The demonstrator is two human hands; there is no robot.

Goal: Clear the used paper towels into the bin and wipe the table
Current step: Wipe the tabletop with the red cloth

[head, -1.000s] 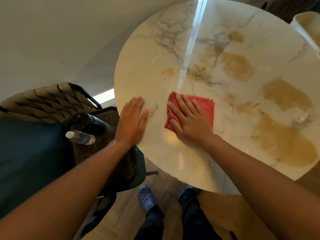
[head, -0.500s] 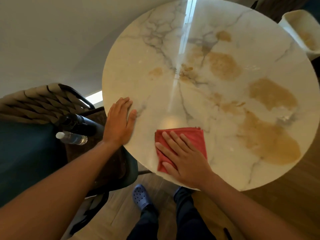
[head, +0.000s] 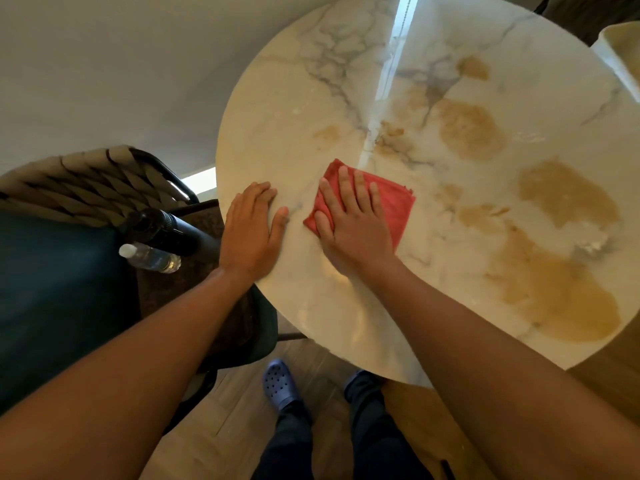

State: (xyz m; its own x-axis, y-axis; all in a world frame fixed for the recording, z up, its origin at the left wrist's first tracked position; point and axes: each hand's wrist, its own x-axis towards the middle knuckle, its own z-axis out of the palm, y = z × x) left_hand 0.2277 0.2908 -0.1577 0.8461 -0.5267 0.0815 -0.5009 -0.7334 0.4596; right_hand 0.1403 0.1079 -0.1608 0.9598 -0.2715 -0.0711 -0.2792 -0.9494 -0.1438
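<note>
On the table (head: 450, 306), right hand (head: 353, 230) is pressing flat on the red cloth (head: 394, 209) for wiping, left hand (head: 251, 230) is lying spread, bracing.

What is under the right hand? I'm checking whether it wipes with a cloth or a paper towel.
A folded red cloth lies under the right hand, flat on the marble table. The part beneath the palm is covered.

Red cloth (head: 393, 206) lying flat on the round marble table (head: 450, 271)

The cloth, folded into a rough square and turned cornerwise, is sitting near the table's left edge, partly showing beyond the fingers pressing on it. The glossy white top, veined grey with tan patches, is reflecting a bright strip of light.
</note>
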